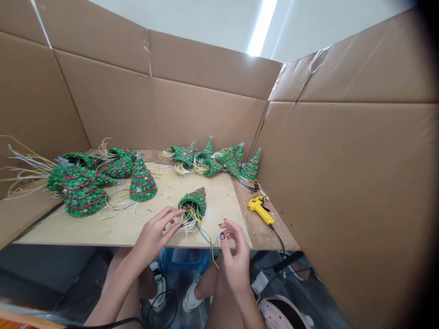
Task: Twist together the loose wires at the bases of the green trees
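A small green Christmas tree (200, 196) with red trim lies on its side on the board, its hollow base facing me. White and yellow wires (192, 218) spill out of that opening. My left hand (159, 230) is at the opening's left, thumb and forefinger apart beside the wires; whether the fingertips touch them I cannot tell. A dark wire and a yellow one (213, 256) trail right, past the board's front edge. My right hand (236, 244) hovers near these ends, fingers curved and apart, with nothing visible in it.
More decorated trees (84, 189) crowd the left, one tree (142, 183) standing upright. Others (235, 160) line the back. A yellow glue gun (261, 210) lies on the right, its cord running off the edge. Cardboard walls (206, 105) surround the pale board (164, 214).
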Demonstrator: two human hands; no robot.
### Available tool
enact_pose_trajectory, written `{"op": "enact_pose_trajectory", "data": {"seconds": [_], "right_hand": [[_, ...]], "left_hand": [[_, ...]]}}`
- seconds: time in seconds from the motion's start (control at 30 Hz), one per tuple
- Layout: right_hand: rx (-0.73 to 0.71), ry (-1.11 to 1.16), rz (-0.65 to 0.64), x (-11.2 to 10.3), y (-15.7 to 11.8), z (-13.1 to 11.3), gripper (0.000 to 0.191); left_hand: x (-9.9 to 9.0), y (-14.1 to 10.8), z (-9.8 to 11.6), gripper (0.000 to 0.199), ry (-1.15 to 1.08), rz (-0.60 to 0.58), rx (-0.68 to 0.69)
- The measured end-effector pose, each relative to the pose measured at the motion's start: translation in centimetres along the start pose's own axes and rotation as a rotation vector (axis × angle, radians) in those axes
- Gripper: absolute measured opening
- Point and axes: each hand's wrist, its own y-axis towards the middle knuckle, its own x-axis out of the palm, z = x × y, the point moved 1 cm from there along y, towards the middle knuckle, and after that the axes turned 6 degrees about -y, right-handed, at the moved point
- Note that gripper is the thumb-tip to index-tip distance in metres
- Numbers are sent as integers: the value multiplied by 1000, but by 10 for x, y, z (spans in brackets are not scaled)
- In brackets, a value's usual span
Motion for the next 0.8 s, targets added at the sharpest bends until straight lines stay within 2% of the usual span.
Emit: {"op": "enact_pose_trajectory", "data": {"seconds": [0.1,0.27,0.47,0.57,0.7,0.8], "right_hand": [[-26,-21,-41,1,8,-7,27],[-56,-69,-96,-3,9,-9,26],[-73,-164,-149,-12,5,-8,27],[-108,-188,-115,-18,1,-8,25],[-116,-246,-31,-42,-16,14,25],[-86,-323,-62,-74,-45,47,23]], "left_hand": [[3,2,3,23,-12,-33,58],[9,-10,-1,19,-44,-45,48],[16,-27,-4,20,-25,-61,17],[13,-37,-7,31,7,-1,-7],[-3,-72,-23,42,81,153,-72],[-17,-117,-31,34,173,232,-114]]}}
